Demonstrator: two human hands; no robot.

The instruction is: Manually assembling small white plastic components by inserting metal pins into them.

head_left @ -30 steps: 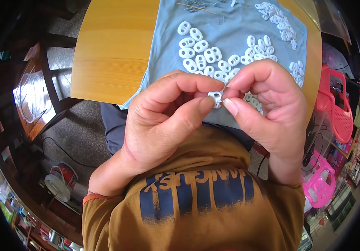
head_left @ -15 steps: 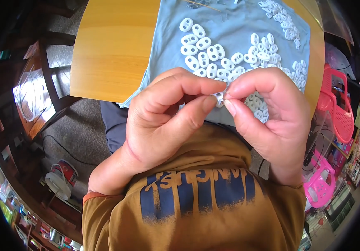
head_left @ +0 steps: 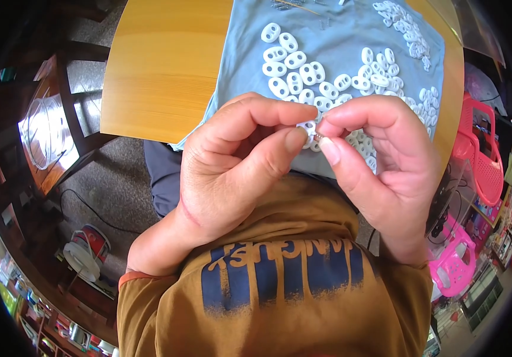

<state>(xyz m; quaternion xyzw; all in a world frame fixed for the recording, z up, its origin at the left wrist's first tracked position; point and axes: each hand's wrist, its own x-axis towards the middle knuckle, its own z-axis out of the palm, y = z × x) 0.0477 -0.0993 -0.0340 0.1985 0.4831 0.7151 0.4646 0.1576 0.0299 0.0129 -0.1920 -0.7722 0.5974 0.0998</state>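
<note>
In front of my chest, my left hand (head_left: 232, 146) pinches a white oval plastic cord lock (head_left: 308, 127) with two holes between thumb and forefinger. Against its right side, the thumb and forefinger of my right hand (head_left: 390, 152) close on a small metal spring (head_left: 319, 137), partly hidden by the fingertips. Just beyond my hands, many more white two-hole pieces (head_left: 294, 59) lie loose on a light blue cloth (head_left: 241, 53). Others (head_left: 360, 143) show through the gap under my right fingers.
Smaller white parts (head_left: 407, 30) lie in a heap at the cloth's far right. Small springs (head_left: 294, 5) and a thin stick lie at its far edge. Bare wooden tabletop (head_left: 161, 65) extends to the left. A red plastic chair (head_left: 485, 157) and a pink one (head_left: 455, 259) stand at the right.
My fingertips have shifted and parted slightly, so the white cord lock and the spring show more. The view has moved a little; the pieces on the cloth look unchanged.
</note>
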